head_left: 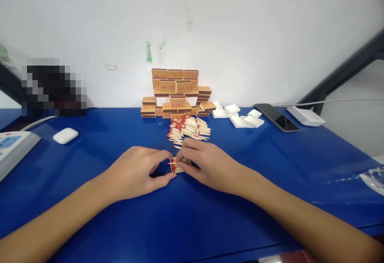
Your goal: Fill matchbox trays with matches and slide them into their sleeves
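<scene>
A small white matchbox tray lies on the blue table, holding red-tipped matches. My left hand steadies its left end, thumb at the near side and forefinger at the far side. Over the tray, my right hand pinches a match whose red head points left. My right fingers hide part of the tray. Just beyond, a loose heap of matches is spread out, mostly with heads to the left.
Stacked matchboxes rise against the wall behind the heap. Several empty white trays sit to their right, then a phone and a white box. On the left are a white earphone case and a power strip.
</scene>
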{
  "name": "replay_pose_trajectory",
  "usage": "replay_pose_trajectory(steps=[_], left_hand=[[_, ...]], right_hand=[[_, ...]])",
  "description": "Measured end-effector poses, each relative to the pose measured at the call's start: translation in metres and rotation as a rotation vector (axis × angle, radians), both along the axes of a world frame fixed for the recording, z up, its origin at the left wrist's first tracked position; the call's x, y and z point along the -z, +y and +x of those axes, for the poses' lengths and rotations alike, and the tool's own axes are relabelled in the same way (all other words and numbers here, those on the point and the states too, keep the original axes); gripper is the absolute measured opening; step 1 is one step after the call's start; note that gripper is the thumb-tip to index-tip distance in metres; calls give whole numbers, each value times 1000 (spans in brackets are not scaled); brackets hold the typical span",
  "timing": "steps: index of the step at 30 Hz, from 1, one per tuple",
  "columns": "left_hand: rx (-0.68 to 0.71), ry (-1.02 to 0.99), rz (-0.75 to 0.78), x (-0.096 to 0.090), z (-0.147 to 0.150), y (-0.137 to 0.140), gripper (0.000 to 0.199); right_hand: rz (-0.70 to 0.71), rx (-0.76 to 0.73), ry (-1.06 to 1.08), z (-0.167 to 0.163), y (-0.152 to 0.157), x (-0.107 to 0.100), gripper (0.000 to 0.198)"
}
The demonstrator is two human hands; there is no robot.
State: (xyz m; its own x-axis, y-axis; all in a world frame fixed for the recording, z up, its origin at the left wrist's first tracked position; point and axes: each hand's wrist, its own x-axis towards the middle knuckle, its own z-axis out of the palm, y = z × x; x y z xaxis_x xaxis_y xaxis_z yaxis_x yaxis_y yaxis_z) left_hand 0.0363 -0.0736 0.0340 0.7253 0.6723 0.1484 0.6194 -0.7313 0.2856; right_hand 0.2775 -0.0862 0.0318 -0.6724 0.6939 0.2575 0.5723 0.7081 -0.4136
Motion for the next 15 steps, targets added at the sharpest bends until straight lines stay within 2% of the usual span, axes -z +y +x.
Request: replay_pose_trajectory(steps=[6,11,15], left_hand=[[-10,23,-11,0,-1,0,25],[-8,29,-4,0,-1,-1,27],[-11,36,-7,0,-1,-1,26]], right_hand=[[52,24,-88,-1,3,-1,8],[122,51,-125,1,5,-2,13],[78,10,-93,1,4,-3,17]])
